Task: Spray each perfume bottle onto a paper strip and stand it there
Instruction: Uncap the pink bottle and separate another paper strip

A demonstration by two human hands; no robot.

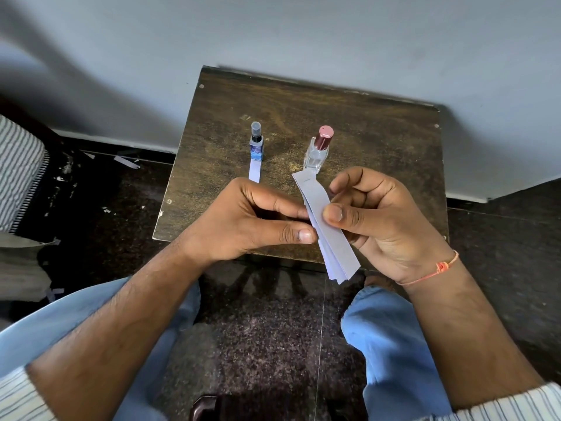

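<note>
From the head camera, a small dark brown wooden table [349, 123] stands against a pale grey wall [303, 31]. Two perfume bottles stand on it, near each other.

The small blue bottle with a black spray top [256, 145] stands upright on the far end of a white paper strip [254, 173]. The strip lies flat on the table and points toward the person.

The clear glass bottle with a shiny pink cap [318, 151] stands upright to the right of the blue one. Its bottom is partly hidden behind paper, so I cannot tell if it stands on a strip.

The person holds a bunch of long white paper strips [329, 229] above the near edge of the table. The right hand [382, 220] pinches the bunch with the thumb on top and the fingers curled behind. The left hand [258, 220] pinches the side of the same bunch between its thumb and first finger.

A thin orange thread band [437, 268] goes around the right wrist. The person wears light blue trousers [394, 344] and striped sleeves [18, 399]. The floor [258, 344] is dark and speckled.
</note>
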